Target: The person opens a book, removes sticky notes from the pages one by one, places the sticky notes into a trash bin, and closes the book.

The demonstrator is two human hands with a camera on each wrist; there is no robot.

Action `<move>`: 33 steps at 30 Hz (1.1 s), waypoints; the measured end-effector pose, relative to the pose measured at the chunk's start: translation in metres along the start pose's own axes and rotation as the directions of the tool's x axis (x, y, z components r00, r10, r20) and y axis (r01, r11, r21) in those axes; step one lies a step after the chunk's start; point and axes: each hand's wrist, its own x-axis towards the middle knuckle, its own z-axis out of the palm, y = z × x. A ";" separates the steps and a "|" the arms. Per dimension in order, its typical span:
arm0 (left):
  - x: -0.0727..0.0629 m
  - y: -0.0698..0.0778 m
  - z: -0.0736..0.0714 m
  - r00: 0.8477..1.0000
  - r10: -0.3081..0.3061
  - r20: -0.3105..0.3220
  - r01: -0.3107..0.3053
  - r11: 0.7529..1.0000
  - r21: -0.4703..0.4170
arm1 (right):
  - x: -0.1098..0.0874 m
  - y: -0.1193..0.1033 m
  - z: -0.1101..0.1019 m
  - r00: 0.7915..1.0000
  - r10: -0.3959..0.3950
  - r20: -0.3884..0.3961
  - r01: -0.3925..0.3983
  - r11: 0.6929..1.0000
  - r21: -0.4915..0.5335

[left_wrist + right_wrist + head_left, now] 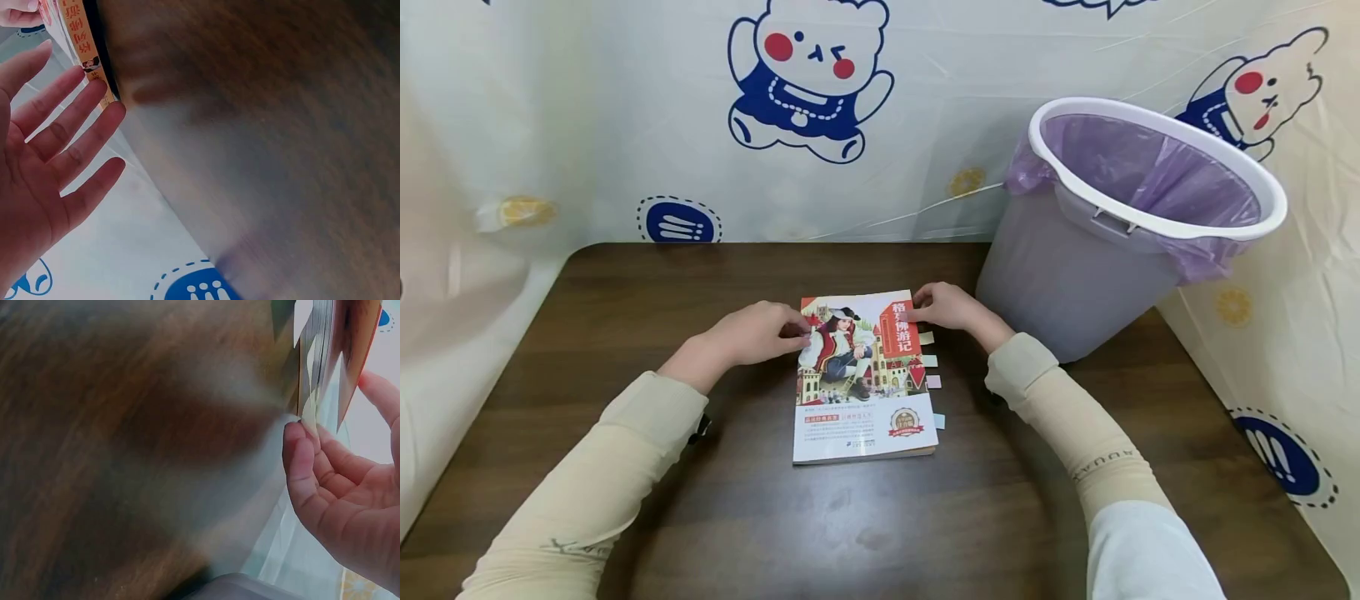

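Book (859,383) flat on the table (865,533) — left hand (765,333) spread, fingertips at the spine (80,31); right hand (951,307) curled round the page edge (320,353), thumb at the cover (835,425). Best brace the spine and ease the cover gently, sparing the tabs (933,382).

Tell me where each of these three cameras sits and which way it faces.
Head: worn on the head, facing forward and down at the book, table and bin; both forearms, the left hand and right hand show.
Left wrist: worn there, facing the book's spine; the left palm and fingers show, plus part of the right hand at the top left.
Right wrist: worn there, facing the book's page edges; the right hand's curled fingers show.
Shared: head and right wrist both catch the bin.
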 end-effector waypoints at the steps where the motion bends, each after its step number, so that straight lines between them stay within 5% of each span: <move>1: 0.000 0.000 0.000 1.000 -0.001 -0.001 0.001 1.000 -0.002 | 0.001 0.001 0.000 1.000 0.003 0.001 -0.003 1.000 0.014; 11: 0.000 0.002 -0.001 1.000 -0.006 0.004 0.006 1.000 0.008 | 0.011 0.012 0.002 0.999 0.004 0.032 -0.009 0.987 0.160; 26: -0.001 0.003 0.000 0.999 -0.024 0.032 0.024 1.000 -0.013 | 0.013 0.011 0.004 0.993 0.004 0.117 -0.031 0.972 0.234; 33: 0.000 0.002 -0.002 0.999 -0.023 0.024 0.024 0.999 -0.023 | 0.008 0.003 -0.004 0.996 -0.045 0.076 0.020 0.953 0.303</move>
